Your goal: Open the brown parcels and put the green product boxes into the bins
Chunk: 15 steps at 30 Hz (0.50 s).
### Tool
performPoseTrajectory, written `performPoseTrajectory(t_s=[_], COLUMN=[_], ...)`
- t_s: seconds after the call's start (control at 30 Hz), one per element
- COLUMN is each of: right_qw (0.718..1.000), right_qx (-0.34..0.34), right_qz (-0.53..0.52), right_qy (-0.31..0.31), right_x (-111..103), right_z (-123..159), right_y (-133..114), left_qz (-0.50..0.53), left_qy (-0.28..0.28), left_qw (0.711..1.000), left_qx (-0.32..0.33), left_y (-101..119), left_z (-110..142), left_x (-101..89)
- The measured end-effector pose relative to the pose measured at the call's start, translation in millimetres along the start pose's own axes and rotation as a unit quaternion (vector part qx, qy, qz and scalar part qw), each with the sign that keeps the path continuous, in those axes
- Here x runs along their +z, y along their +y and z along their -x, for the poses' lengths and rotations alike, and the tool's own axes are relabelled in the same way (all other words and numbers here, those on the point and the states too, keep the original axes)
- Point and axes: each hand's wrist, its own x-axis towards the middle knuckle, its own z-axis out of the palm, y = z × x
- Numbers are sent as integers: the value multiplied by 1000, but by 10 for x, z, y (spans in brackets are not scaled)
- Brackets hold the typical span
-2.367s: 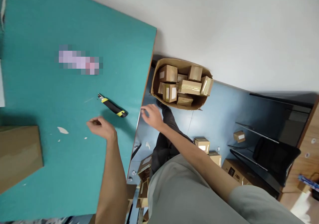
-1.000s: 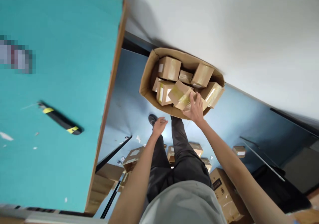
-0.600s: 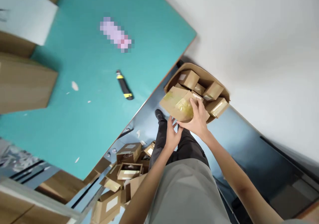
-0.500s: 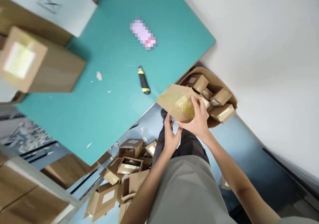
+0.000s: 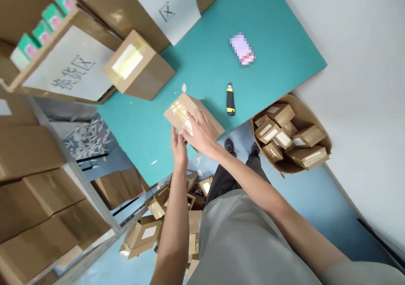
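A brown cardboard box (image 5: 178, 110) with shiny tape across its face is held over the front part of the green table. My right hand (image 5: 202, 136) grips it from above, fingers curved over the taped face. At its lower near corner is my left hand (image 5: 179, 150), fingers pressed against the edge; part of that grip is hidden. Right of the box, a black and yellow utility knife (image 5: 230, 101) lies on the table. Behind the knife is a blurred pink and lilac object (image 5: 242, 48).
A taller carton (image 5: 148, 76) with a white label stands at the left. Labelled bins (image 5: 72, 61) line the table's back left. At right, a large open carton (image 5: 316, 112) holds several small boxes. Opened cardboard boxes (image 5: 142, 234) litter the floor below, and stacked cartons (image 5: 31, 183) fill a shelf.
My hands have carried the box leftward, away from the open carton and over the table. The view has swung left, bringing more bins and shelf into sight.
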Motion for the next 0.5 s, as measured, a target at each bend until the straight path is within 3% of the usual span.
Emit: performPoseTrajectory(t_s=[0.13,0.23,0.3,0.4,0.5], right_qw=[1000,992,976,941,902], right_qx=[18,95,172,289,383], right_qz=[3,16,32,49,48], right_qy=[22,83,126,171,194], right_x=[-316,-742,-1011,-1304,-1459], right_z=[328,744,1057,1526,1907], right_y=[148,633,1111,1925,2727], left_qz=[-89,-145,-171,-198,-222], left_qy=[12,-8,-62,-220,-367], left_qw=[990,967,944,914,886], left_qx=[108,211,276,278,177], left_y=[269,461,474,199,-411], left_z=[60,349,556,745,712], left_x=[132,519,898,1585,2350])
